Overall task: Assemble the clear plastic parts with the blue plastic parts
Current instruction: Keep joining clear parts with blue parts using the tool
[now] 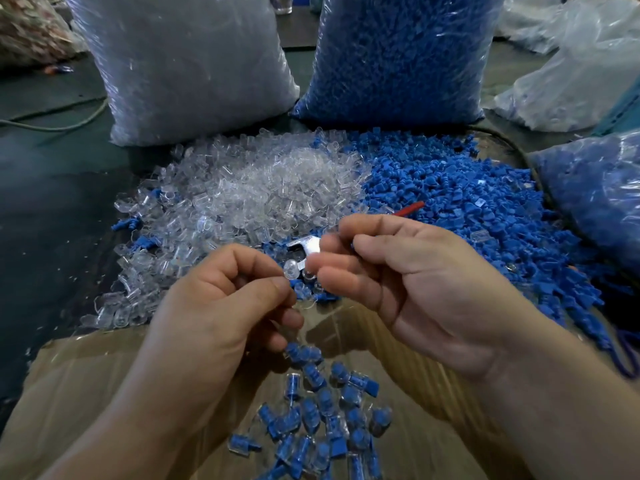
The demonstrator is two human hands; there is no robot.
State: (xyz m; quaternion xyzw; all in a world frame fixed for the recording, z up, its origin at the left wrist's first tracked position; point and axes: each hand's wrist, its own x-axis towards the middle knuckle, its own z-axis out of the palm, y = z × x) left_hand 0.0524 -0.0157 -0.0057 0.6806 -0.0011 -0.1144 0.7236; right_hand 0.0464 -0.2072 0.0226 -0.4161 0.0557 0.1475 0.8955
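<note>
A heap of clear plastic parts [249,195] lies at centre, and a heap of blue plastic parts [485,209] spreads to its right. My left hand [221,306] pinches one clear part [290,270] between thumb and forefinger. My right hand [408,271] is close to its right with curled fingers; a sliver of blue [352,244] shows between the fingertips, mostly hidden. A white-clear piece [308,244] sits just left of those fingertips. Several assembled clear-and-blue pieces [322,420] lie on the cardboard below my hands.
A big bag of clear parts [187,64] and a big bag of blue parts [398,53] stand behind the heaps. More bags [595,188] lie at the right. A red stick [410,208] lies on the blue heap. Brown cardboard [86,393] covers the near area.
</note>
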